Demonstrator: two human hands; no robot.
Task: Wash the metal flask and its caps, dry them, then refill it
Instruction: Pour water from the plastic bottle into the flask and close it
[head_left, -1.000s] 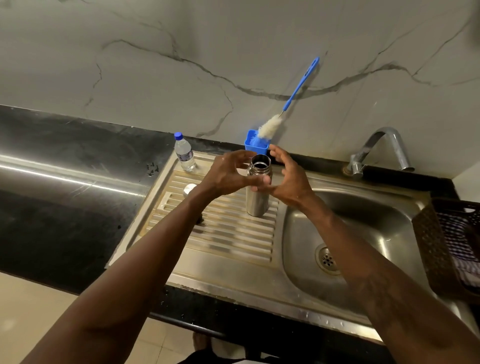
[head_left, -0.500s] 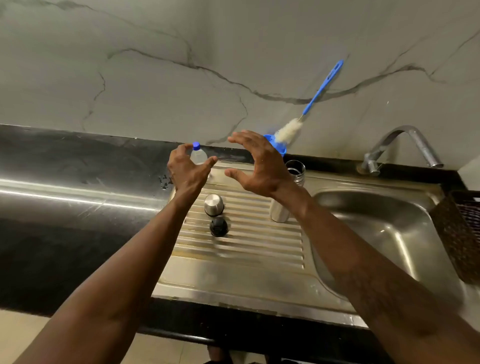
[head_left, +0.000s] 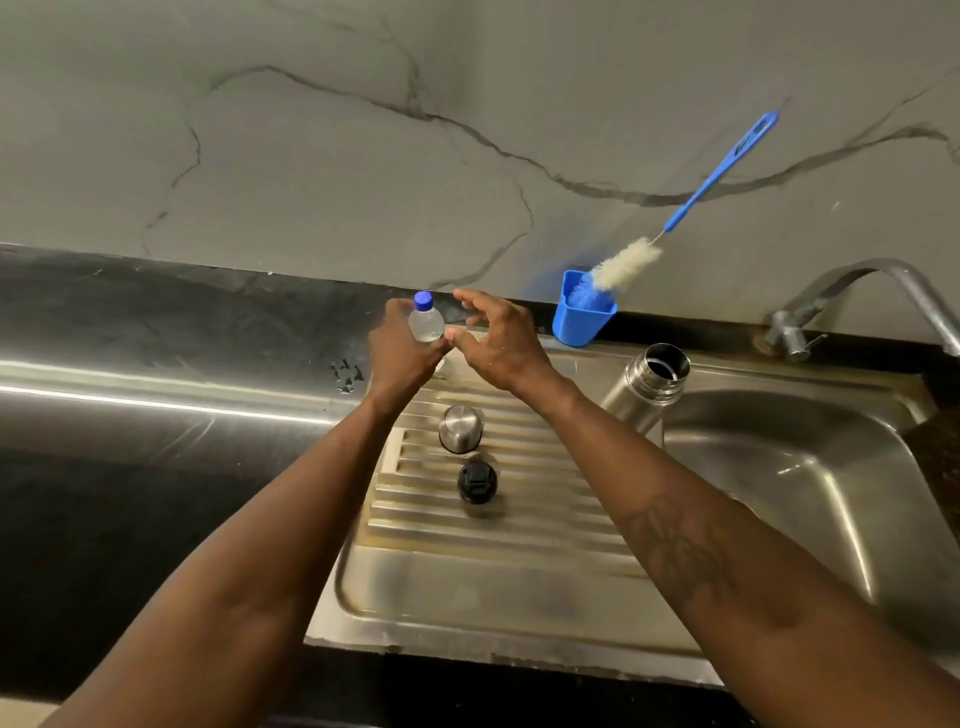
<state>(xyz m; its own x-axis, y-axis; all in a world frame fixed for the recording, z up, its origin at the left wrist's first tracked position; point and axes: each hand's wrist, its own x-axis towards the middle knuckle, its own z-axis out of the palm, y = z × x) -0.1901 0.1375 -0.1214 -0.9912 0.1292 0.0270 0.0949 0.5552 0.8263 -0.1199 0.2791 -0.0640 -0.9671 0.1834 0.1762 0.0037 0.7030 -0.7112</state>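
Left hand (head_left: 402, 353) grips the water bottle (head_left: 426, 325) over the drainboard's (head_left: 498, 587) far edge; right hand (head_left: 501, 343) is beside it, fingers spread, empty. The uncapped metal flask (head_left: 644, 389) stands at the drainboard's right edge; steel cap (head_left: 461, 427) and black cap (head_left: 477, 482) lie mid-drainboard.

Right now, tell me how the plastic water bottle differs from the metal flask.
The water bottle is clear plastic; the metal flask is opaque steel. The water bottle is sealed with its blue cap; the metal flask's mouth is open. The left hand grips the water bottle, while the metal flask stands unheld on the drainboard. Both are narrow-necked drink containers.
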